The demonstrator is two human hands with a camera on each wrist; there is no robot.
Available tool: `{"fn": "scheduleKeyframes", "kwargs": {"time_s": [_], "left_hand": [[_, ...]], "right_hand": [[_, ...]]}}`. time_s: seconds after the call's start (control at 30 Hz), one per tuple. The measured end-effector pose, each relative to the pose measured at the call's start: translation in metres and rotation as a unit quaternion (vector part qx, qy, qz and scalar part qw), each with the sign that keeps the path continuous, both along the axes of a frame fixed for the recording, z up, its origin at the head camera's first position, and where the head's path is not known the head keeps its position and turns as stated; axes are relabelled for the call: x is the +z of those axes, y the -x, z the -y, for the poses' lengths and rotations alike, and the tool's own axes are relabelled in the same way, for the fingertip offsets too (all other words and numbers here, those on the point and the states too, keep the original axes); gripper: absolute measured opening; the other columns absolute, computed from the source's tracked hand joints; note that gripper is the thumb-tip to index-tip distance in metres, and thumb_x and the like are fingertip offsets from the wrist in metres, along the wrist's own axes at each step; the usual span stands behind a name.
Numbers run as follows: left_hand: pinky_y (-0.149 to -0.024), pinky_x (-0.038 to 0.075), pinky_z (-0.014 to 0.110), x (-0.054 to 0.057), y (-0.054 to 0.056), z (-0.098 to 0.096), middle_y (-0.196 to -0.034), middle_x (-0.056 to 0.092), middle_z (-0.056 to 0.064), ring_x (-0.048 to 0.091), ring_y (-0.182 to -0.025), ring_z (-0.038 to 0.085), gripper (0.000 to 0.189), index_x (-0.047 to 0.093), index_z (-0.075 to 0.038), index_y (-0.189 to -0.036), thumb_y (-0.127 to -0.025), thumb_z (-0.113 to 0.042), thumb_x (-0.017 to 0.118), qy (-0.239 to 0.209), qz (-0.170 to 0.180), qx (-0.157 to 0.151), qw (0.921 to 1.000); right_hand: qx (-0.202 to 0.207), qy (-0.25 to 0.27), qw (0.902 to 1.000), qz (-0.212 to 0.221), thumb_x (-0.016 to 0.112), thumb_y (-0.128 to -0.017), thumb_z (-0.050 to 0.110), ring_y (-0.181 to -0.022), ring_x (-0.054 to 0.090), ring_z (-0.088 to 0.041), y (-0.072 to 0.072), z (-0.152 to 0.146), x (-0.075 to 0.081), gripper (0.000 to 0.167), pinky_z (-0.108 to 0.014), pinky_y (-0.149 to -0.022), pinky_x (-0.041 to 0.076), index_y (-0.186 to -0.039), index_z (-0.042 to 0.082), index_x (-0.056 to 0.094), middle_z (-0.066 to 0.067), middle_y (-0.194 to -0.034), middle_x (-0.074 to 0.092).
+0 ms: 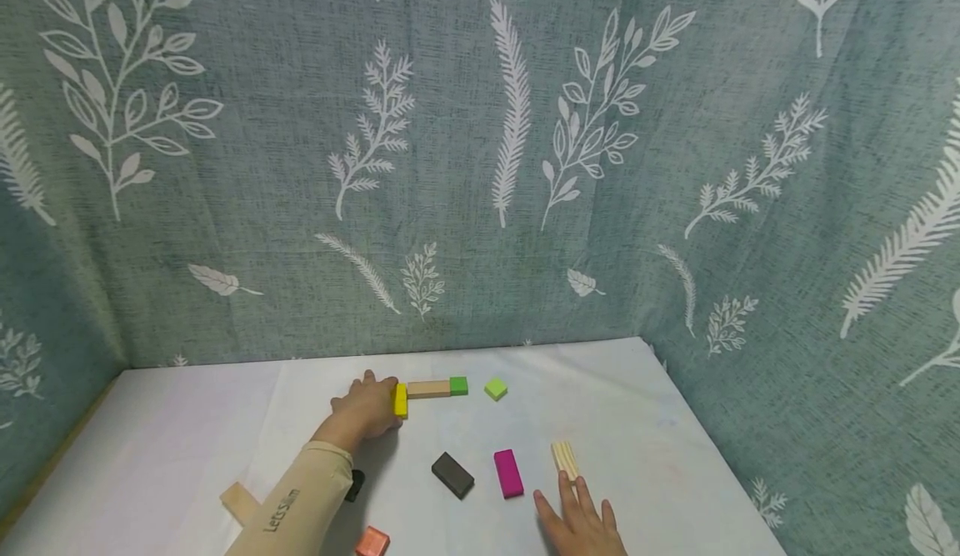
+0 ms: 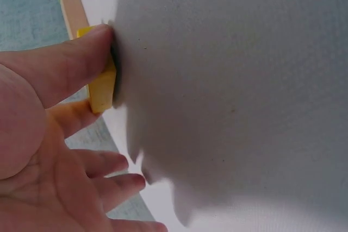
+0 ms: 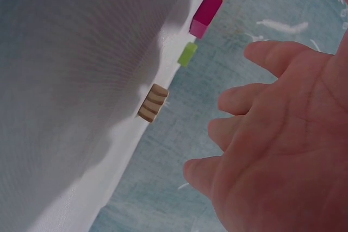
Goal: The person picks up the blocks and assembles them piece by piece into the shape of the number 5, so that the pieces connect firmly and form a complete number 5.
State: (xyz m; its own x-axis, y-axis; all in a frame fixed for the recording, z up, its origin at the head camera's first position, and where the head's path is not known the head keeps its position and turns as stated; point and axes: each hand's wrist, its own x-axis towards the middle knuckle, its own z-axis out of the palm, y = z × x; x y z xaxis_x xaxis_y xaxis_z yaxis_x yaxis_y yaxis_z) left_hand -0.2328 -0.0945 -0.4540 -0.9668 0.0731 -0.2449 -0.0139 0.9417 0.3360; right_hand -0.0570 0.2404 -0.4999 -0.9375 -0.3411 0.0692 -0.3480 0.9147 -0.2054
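Note:
My left hand pinches a yellow block between thumb and forefinger at the back of the table, its other fingers spread. The yellow block stands crosswise at the left end of a plain wooden block, and a green block sits at that block's right end. In the left wrist view, the thumb covers part of the yellow block. My right hand, fingers spread and holding nothing, is at the front. Just beyond its fingertips lies a ridged cream-coloured block, seen also in the right wrist view.
A lime-green block lies right of the row. A dark block and a magenta block lie mid-table. Near the left forearm are a wooden block, a black piece and an orange block. Patterned curtains border the table.

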Motion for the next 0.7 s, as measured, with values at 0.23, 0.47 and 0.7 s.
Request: {"fn": "scheduleKeyframes", "kwargs": {"time_s": [0.23,0.47,0.7], "left_hand": [[-0.103,0.027,0.083,-0.0009,0.0017,0.0004,-0.156,0.027,0.039,0.031,-0.141,0.06,0.071,0.051,-0.005,-0.146,-0.083,-0.02,0.082,-0.003,0.0,-0.002,1.0],[-0.101,0.033,0.08,-0.0044,0.0038,-0.0005,-0.152,0.036,0.037,0.039,-0.136,0.056,0.07,0.053,-0.005,-0.144,-0.083,-0.021,0.083,-0.009,-0.002,0.008,0.9999],[-0.095,0.041,0.077,-0.0028,0.0027,-0.0017,-0.139,0.051,0.031,0.051,-0.123,0.049,0.069,0.057,-0.006,-0.141,-0.08,-0.021,0.085,-0.004,-0.015,0.015,0.9998]], "right_hand": [[-0.009,0.007,0.9993,0.035,0.063,-0.08,0.075,-0.141,0.041,-0.05,0.0009,0.0011,0.0013,0.088,-0.079,-0.1,0.034,-0.145,0.016,0.053,-0.025,-0.155,0.043],[-0.007,0.018,0.9991,0.039,0.064,-0.08,0.073,-0.141,0.04,-0.051,-0.0009,0.0014,0.0025,0.087,-0.08,-0.1,0.033,-0.145,0.015,0.053,-0.026,-0.155,0.042],[0.007,0.034,0.9992,0.017,0.063,-0.081,0.073,-0.139,0.042,-0.053,-0.0016,0.0003,0.0007,0.087,-0.08,-0.098,0.036,-0.144,0.014,0.053,-0.027,-0.154,0.043]]}}
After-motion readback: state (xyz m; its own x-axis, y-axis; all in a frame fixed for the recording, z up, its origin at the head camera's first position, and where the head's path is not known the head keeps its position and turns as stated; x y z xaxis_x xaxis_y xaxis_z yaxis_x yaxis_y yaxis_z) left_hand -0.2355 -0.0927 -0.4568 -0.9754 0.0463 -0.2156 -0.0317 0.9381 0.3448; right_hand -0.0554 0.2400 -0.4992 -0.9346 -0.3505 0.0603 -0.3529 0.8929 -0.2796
